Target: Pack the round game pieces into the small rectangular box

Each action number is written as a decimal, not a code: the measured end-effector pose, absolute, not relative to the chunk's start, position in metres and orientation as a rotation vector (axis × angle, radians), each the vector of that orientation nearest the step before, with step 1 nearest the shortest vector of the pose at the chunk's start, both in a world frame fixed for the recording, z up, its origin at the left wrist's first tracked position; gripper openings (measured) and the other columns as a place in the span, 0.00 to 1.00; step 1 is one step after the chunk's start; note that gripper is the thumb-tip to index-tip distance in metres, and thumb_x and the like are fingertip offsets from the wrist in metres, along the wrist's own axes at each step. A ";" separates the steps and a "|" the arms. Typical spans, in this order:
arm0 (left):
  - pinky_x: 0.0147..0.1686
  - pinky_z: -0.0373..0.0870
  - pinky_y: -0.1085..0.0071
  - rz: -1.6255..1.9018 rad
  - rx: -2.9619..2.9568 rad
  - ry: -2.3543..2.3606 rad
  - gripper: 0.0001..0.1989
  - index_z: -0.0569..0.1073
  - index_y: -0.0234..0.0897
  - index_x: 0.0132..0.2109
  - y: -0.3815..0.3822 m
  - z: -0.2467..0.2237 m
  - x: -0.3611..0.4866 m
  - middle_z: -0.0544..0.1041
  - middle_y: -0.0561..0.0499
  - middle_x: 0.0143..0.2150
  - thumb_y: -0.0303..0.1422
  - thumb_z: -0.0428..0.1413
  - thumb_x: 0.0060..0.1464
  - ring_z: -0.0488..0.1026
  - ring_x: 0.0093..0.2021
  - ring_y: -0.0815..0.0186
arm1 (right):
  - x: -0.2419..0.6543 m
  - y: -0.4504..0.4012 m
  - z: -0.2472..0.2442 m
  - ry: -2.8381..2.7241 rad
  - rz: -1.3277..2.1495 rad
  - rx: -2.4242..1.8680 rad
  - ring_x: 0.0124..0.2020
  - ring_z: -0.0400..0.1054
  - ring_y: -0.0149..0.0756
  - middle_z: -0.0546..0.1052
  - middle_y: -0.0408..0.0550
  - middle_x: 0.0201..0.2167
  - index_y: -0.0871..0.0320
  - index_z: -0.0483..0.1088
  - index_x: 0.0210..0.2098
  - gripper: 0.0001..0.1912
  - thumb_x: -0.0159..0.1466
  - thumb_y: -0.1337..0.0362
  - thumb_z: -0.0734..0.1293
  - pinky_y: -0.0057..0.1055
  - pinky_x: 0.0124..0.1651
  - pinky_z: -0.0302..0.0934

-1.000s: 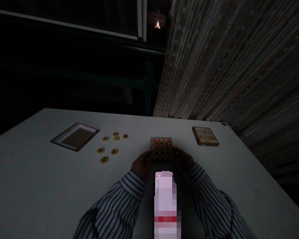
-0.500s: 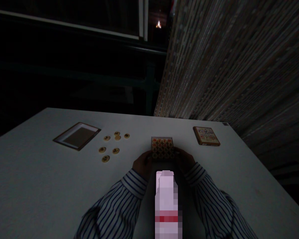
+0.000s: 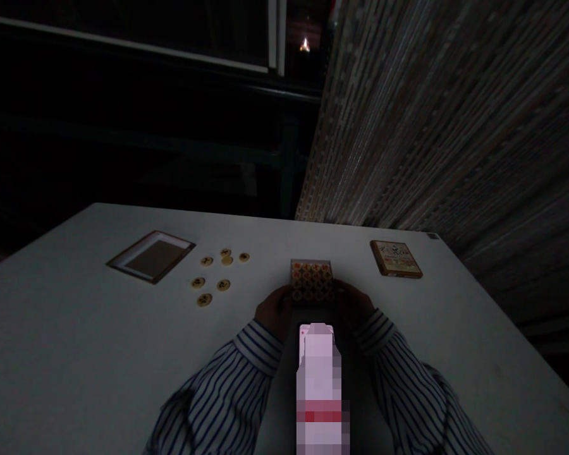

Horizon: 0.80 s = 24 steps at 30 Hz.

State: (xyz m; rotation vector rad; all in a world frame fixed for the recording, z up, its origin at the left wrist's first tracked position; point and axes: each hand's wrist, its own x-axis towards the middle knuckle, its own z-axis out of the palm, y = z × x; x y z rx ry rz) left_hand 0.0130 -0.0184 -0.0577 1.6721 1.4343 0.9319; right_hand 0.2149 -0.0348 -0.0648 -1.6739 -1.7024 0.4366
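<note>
A small box of Chinese chess pieces [image 3: 312,283] sits between my hands, with round wooden discs in rows, red characters on the far ones. My left hand [image 3: 274,309] is closed on the left side of the box, and my right hand [image 3: 354,304] grips its right side. Dim light hides most of the fingertips. Several loose Chinese chess pieces [image 3: 223,285] lie on the white table to the left, most with dark characters up; one pale disc [image 3: 227,260] shows no mark that I can make out.
An open shallow tray or lid [image 3: 159,256] lies at the back left of the white table [image 3: 99,354]. A closed printed box [image 3: 396,259] is at the back right. Close to me is a lit phone [image 3: 318,379], partly blurred out. A string curtain [image 3: 389,126] hangs behind.
The view has shifted very slightly. My hands stay on the box, and the loose pieces keep their places.
</note>
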 end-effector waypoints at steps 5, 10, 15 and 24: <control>0.45 0.67 0.65 0.950 1.649 1.439 0.16 0.70 0.39 0.45 -0.020 -0.055 0.014 0.75 0.51 0.42 0.33 0.46 0.49 0.71 0.42 0.65 | 0.216 -0.036 -0.065 -1.728 0.393 -1.655 0.44 0.66 0.37 0.72 0.48 0.42 0.57 0.65 0.47 0.19 0.56 0.64 0.56 0.38 0.47 0.62; 0.45 0.67 0.65 0.958 1.650 1.449 0.15 0.70 0.38 0.44 -0.020 -0.057 0.014 0.74 0.50 0.42 0.33 0.47 0.49 0.71 0.42 0.65 | 0.216 -0.035 -0.066 -1.721 0.400 -1.644 0.43 0.66 0.37 0.72 0.49 0.42 0.58 0.65 0.46 0.19 0.56 0.64 0.56 0.38 0.47 0.61; 0.45 0.67 0.65 0.954 1.677 1.469 0.15 0.70 0.38 0.44 -0.020 -0.058 0.014 0.74 0.50 0.42 0.32 0.47 0.49 0.71 0.42 0.65 | 0.218 -0.034 -0.067 -1.707 0.413 -1.678 0.41 0.67 0.35 0.72 0.49 0.41 0.58 0.65 0.45 0.18 0.57 0.63 0.56 0.35 0.43 0.63; 0.39 0.70 0.68 0.997 1.747 1.513 0.15 0.70 0.37 0.43 -0.022 -0.042 -0.001 0.75 0.49 0.40 0.35 0.49 0.47 0.72 0.39 0.65 | 0.227 -0.031 -0.055 -1.817 0.170 -1.603 0.29 0.67 0.31 0.72 0.50 0.35 0.59 0.66 0.41 0.15 0.56 0.63 0.56 0.29 0.31 0.64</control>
